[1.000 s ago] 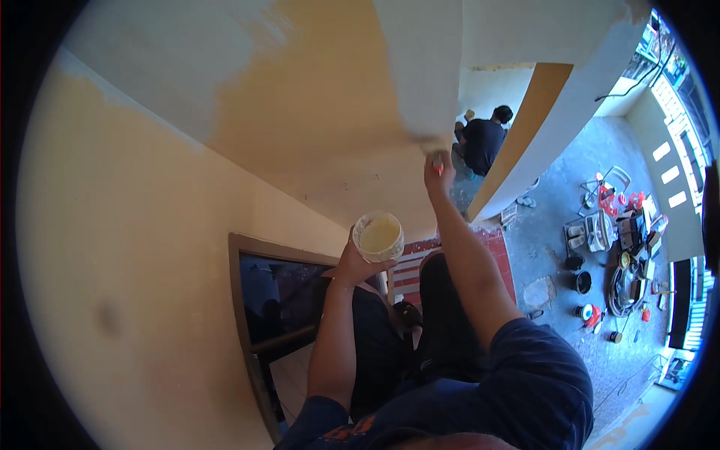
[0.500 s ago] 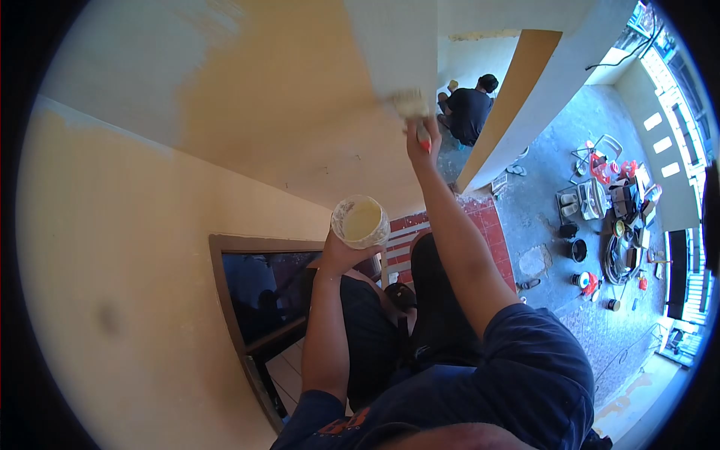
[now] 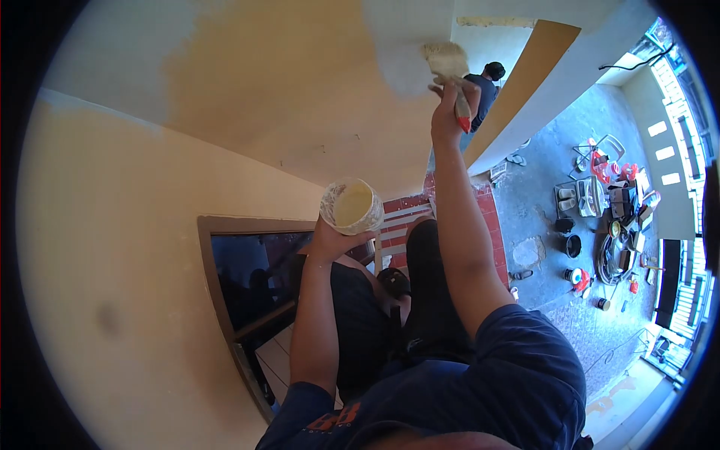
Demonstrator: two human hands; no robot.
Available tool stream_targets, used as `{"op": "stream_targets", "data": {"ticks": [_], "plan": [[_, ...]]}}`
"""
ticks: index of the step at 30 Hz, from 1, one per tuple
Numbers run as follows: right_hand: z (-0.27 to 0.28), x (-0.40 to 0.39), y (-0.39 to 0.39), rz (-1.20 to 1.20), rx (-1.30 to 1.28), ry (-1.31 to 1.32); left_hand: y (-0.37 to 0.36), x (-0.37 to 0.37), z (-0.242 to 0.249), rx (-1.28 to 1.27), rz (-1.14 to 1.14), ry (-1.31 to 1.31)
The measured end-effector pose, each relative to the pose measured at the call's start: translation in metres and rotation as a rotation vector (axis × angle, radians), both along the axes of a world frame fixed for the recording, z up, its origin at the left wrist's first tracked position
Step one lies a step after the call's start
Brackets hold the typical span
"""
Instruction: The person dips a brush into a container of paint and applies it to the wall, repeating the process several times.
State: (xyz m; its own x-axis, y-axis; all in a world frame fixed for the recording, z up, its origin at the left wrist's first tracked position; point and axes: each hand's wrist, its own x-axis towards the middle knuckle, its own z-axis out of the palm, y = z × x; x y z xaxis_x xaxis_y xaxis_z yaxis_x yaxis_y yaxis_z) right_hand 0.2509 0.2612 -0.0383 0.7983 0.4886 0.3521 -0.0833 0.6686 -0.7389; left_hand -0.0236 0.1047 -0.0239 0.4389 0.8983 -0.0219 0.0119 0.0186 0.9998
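Observation:
A wide paintbrush (image 3: pixel 447 61) with pale bristles and a red-tipped handle is gripped in my right hand (image 3: pixel 455 101). Its bristles are at the wall (image 3: pixel 285 90), near the corner, where a tan painted area meets a whitish one. Whether the bristles touch the wall is hard to tell. Lower down, my left hand (image 3: pixel 337 241) is wrapped around a paint-smeared plastic tub (image 3: pixel 352 208) of cream-coloured paint, its open top facing me.
Below me is a slatted ladder-like stand (image 3: pixel 401 236) over red tiles (image 3: pixel 487 225). A brown-framed window (image 3: pixel 259 225) is at lower left. Past a pillar (image 3: pixel 517 97), another person (image 3: pixel 484 97) is partly hidden. Buckets (image 3: pixel 574 246), chairs and clutter occupy the floor at right.
My right hand and the brush have moved right and up along the wall toward the corner. The view has shifted slightly, and the other person is now more hidden behind my hand.

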Motion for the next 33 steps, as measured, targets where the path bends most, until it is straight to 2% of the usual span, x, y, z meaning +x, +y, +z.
{"op": "stream_targets", "data": {"ticks": [2,4,6,10,12,13,14,16,17,18,20,22,24,26,27,29,33], "plan": [[-0.044,-0.001,-0.003,0.018,-0.026,0.038,-0.001,0.0,0.0,-0.052,-0.003,0.02],[-0.11,-0.004,-0.002,0.07,-0.275,0.078,-0.003,0.003,0.004,-0.048,-0.006,-0.004],[-0.15,-0.001,-0.007,0.096,-0.299,0.079,-0.002,0.006,0.008,-0.027,0.0,-0.016],[-0.147,-0.005,-0.018,0.084,-0.381,0.162,-0.002,0.005,0.012,0.009,0.034,-0.037],[-0.14,-0.003,-0.012,0.042,-0.514,0.071,-0.003,0.006,0.011,-0.03,0.016,-0.014],[-0.133,0.004,-0.001,-0.183,-0.596,-0.327,-0.004,0.007,0.009,-0.04,0.014,-0.012],[-0.126,0.008,0.01,-0.144,-0.515,-0.245,-0.003,0.006,0.007,-0.028,0.019,-0.005],[-0.07,0.003,0.01,-0.103,-0.442,-0.16,-0.004,0.004,0.005,-0.024,0.024,0.006],[-0.052,0.0,0.006,-0.041,-0.262,0.007,-0.005,0.004,0.004,-0.021,0.037,0.012],[-0.047,0.001,0.004,0.017,-0.073,0.169,-0.004,0.005,0.004,-0.013,0.046,0.015],[-0.06,0.001,-0.003,-0.009,-0.026,0.127,-0.003,0.006,0.005,-0.011,0.033,-0.001],[-0.083,-0.003,-0.006,-0.02,-0.248,0.035,-0.001,0.004,0.004,-0.009,0.027,-0.014],[-0.131,0.0,-0.012,0.038,-0.334,0.047,0.002,-0.001,-0.003,-0.012,-0.066,0.07],[-0.161,0.005,-0.017,0.084,-0.563,0.101,-0.001,0.001,-0.004,0.018,-0.038,0.033],[-0.157,0.003,-0.019,0.091,-0.55,0.099,-0.001,0.001,-0.003,0.038,-0.002,-0.006],[-0.153,0.001,-0.027,0.005,-0.557,0.329,-0.001,0.001,-0.002,0.026,-0.014,-0.001],[-0.147,0.002,-0.018,-0.067,-0.502,0.373,0.0,-0.001,-0.003,0.016,-0.031,0.071]]}}
